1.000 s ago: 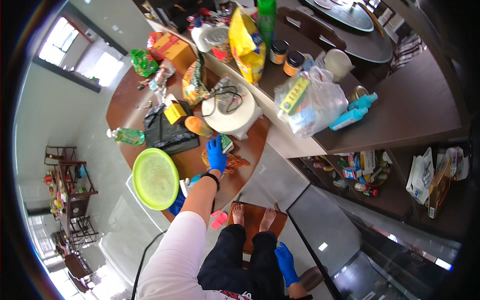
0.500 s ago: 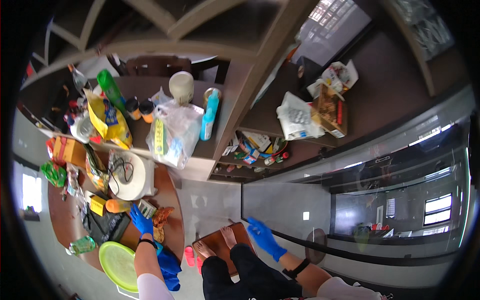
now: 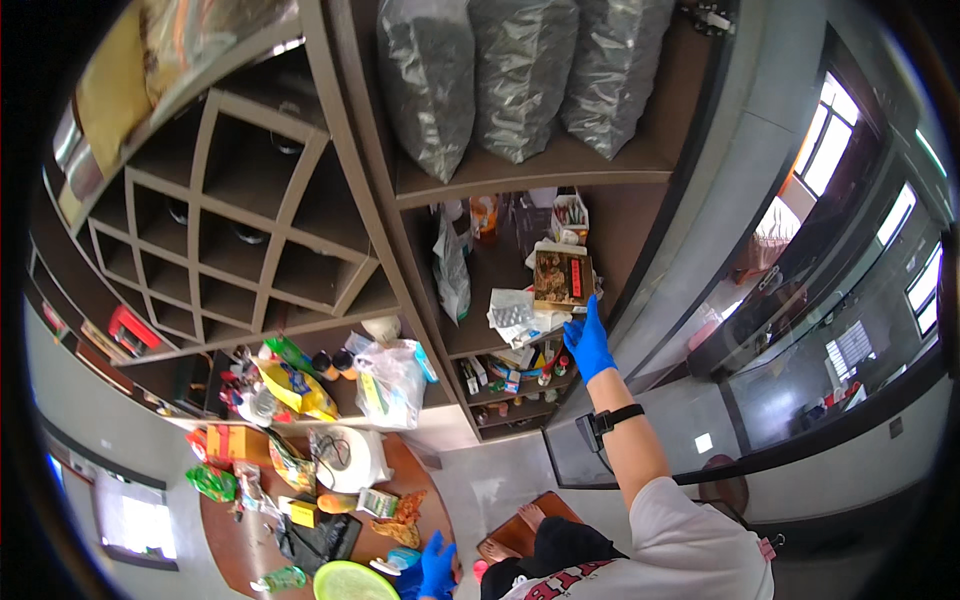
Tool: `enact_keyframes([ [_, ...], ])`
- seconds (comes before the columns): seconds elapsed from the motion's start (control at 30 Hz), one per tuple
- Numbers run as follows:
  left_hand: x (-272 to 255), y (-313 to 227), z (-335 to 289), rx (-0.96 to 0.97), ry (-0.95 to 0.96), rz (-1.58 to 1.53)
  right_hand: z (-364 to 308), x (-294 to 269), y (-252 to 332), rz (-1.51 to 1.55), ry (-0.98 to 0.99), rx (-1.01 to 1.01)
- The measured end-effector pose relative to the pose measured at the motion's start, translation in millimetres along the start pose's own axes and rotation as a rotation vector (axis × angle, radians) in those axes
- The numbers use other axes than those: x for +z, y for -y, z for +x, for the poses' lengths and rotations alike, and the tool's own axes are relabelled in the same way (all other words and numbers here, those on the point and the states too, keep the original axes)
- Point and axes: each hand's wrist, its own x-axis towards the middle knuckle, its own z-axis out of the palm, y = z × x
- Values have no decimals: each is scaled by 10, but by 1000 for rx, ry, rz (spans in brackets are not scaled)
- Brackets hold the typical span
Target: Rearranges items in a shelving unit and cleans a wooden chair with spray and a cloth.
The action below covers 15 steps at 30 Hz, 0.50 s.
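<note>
- The right hand [image 3: 590,345], in a blue glove, is raised at the shelving with its fingers extended and apart, gripping nothing. The flat brown-and-gold box with a red label [image 3: 562,278] sits on the middle shelf just beyond those fingers; whether they touch it cannot be told.
- The left hand [image 3: 437,567], also blue-gloved, is spread and looks empty, low beside the lime-green round tray [image 3: 350,580].
- Balance seems the main risk: the bare feet [image 3: 531,516] stand on a brown wooden stool [image 3: 555,507], and a long one-armed reach could carry weight past its edge and tip it.
- Pulling the box could drag along the silver blister-like pack [image 3: 512,308], since it lies close by near the shelf's front; it could then fall.
- Smooth gloves could slide on the box's flat faces if only fingertips get hold.
- Behind the box, an open white carton of slim packets [image 3: 570,215] leaves little room for fingers at the back.
- At the shelf's left, a translucent pale plastic bag [image 3: 453,275] slumps, well apart from the right hand.
- Overhead, three shiny dark-grey sacks [image 3: 430,90] fill the upper shelf.
- Lower left, a white round appliance with a dark cord [image 3: 350,460] stands on the brown rounded worktop [image 3: 235,545], clear of the right arm.
</note>
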Motion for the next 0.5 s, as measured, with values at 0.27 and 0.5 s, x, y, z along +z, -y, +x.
enact_keyframes([
  [0.27, -233, -19, -390, 7, -36, 16, 397, -132, 50, 53, 109, 1],
  [0.5, -19, -908, -25, 175, -83, -2, -29, -144, 89, -25, 155, -260],
])
